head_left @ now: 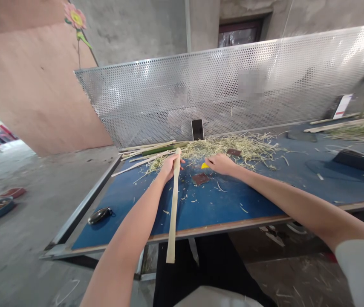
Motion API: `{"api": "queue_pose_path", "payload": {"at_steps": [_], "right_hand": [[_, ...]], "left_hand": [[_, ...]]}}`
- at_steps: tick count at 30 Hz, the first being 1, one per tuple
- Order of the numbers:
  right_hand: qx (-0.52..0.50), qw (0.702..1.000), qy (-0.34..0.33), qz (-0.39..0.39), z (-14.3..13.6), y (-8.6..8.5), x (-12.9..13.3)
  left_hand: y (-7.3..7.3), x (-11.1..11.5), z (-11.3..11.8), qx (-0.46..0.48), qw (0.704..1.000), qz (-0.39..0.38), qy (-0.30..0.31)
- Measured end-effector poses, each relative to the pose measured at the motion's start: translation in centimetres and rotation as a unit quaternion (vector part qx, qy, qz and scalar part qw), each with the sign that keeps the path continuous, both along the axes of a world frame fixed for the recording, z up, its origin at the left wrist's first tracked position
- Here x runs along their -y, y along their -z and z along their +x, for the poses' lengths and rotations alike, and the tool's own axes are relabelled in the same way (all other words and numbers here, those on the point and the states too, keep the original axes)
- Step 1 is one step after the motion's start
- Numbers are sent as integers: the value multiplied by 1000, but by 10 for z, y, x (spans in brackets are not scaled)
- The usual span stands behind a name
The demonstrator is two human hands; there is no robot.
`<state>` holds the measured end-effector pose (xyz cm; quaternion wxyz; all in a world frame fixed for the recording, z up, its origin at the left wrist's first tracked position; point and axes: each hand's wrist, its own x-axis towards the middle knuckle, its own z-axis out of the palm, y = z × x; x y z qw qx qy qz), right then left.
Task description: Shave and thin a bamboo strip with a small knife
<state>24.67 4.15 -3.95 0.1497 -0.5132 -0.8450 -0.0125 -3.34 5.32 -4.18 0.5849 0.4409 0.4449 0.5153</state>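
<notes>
My left hand [168,167] is closed around a long pale bamboo strip [173,209] near its far end. The strip points toward me, and its near end hangs past the front edge of the blue table [220,209]. To the right, my right hand [219,163] is closed on a small yellow object [204,165]. Only a bit of it shows beyond the fingers, so its kind is unclear. Just in front of that hand lies a flat brown piece [200,178]. A second brown piece [233,152] rests on the shavings behind the hand.
A heap of bamboo shavings [258,147] spreads along the back, beside more bamboo strips [150,150]. A phone [197,129] leans against the perforated metal screen [156,94]. A dark oval item [99,215] lies at the left, a long black object [361,161] at the right.
</notes>
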Motion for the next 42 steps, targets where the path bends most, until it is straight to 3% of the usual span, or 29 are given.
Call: {"api": "queue_pose_path", "payload": {"at_steps": [17, 42], "right_hand": [[51, 995, -82, 29, -2, -1, 8], [56, 995, -75, 30, -3, 0, 7]], "left_hand": [[-7, 10, 2, -42, 998, -8, 41], [-5, 7, 4, -54, 997, 1, 52]]}}
